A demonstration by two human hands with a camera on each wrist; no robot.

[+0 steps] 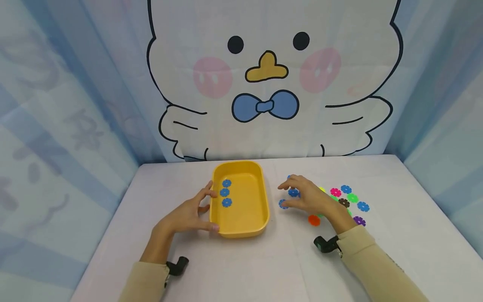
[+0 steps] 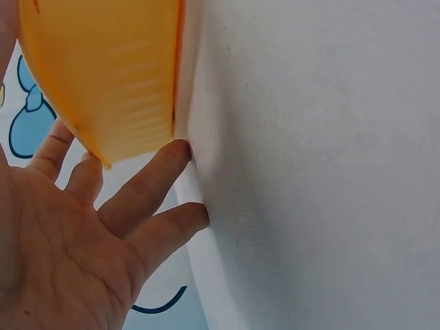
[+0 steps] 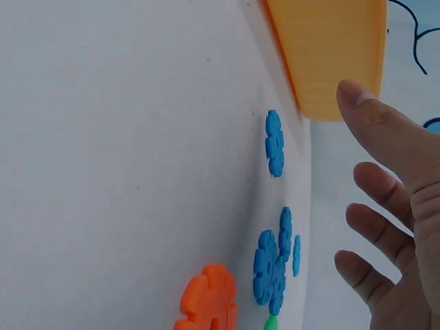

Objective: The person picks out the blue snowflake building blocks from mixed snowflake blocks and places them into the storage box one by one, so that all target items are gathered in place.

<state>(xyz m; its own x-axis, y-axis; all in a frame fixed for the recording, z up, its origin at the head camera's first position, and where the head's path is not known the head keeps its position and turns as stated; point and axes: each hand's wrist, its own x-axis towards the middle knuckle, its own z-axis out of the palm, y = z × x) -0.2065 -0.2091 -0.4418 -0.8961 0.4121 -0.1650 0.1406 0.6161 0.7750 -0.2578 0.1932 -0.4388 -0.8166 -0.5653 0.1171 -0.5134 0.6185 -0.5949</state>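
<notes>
Left hand [image 1: 190, 214] at the left side of the yellow tray [image 1: 241, 220], fingers spread, thumb by its near corner; I judge light steadying enough, as harder pressure could slide it. Three blue pieces in the tray [image 1: 224, 192] lie flat in a line along its left side. Right hand [image 1: 307, 197] is over the loose blue pieces [image 1: 293, 192] right of the tray, thumb apart from the fingers, nothing pinched. For a clean pick, best start with the lone blue piece [image 3: 274, 143] nearest the tray: thin, so lower thumb and forefinger to opposite edges, keeping other fingertips off its neighbours.
</notes>
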